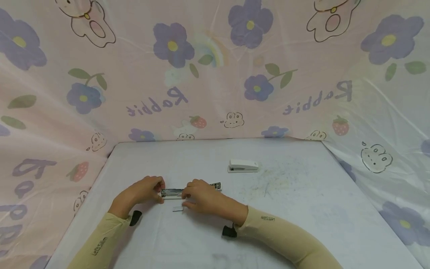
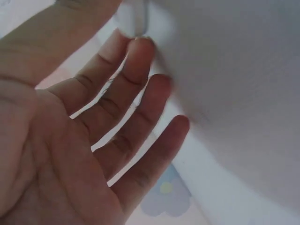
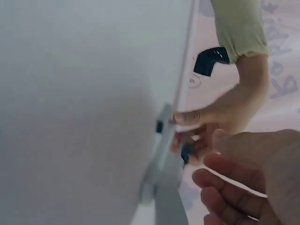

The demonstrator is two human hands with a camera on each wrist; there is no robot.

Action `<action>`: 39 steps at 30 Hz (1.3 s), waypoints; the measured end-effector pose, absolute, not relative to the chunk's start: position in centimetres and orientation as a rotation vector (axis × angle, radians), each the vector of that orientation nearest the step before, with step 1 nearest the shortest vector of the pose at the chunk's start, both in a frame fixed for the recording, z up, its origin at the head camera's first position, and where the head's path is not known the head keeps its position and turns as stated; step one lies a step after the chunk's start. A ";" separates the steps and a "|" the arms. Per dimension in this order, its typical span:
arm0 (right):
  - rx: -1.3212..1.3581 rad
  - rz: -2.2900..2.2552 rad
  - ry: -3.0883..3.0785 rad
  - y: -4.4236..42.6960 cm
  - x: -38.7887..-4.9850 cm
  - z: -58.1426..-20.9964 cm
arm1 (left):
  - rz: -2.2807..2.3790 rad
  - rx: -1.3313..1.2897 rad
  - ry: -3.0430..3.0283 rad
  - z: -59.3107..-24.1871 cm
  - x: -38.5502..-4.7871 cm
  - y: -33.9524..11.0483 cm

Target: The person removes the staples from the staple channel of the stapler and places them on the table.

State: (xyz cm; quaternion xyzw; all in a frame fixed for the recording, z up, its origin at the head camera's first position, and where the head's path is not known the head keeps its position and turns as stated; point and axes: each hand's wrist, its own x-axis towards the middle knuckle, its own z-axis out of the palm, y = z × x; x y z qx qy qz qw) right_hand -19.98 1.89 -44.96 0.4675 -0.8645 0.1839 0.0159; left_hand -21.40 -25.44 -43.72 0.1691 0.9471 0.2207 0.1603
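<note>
An opened white stapler (image 1: 172, 193) with a metal staple channel lies on the table, its middle partly hidden by my right hand. My left hand (image 1: 145, 191) pinches the left end between thumb and fingers; the right wrist view shows that thumb on the stapler (image 3: 163, 150) too. The right hand (image 1: 203, 196) hovers over the stapler's middle, fingers loosely bent and apart from the thumb, with nothing seen between them. Just in front of the stapler, beside the right thumb, lies a small strip of staples (image 1: 177, 209). In the left wrist view the left palm (image 2: 61, 150) fills much of the picture.
A second white stapler (image 1: 243, 166), closed, stands farther back to the right. Grey scuff marks (image 1: 279, 183) spread over the white table (image 1: 268, 243). A printed curtain (image 1: 215, 82) hangs behind the table and along its sides.
</note>
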 end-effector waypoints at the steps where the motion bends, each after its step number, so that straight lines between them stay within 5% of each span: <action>1: 1.448 0.597 -2.676 2.2 -20.1 -44.8 | 0.644 0.489 2.706 -43.5 -21.3 -25.5; 14: 1.275 0.884 -2.587 6.8 -22.5 -43.2 | 0.724 0.688 2.854 -41.9 -21.9 -23.8; 39: 0.964 0.925 -2.558 16.4 -27.3 -44.6 | 0.673 0.832 2.913 -41.2 -26.5 -13.7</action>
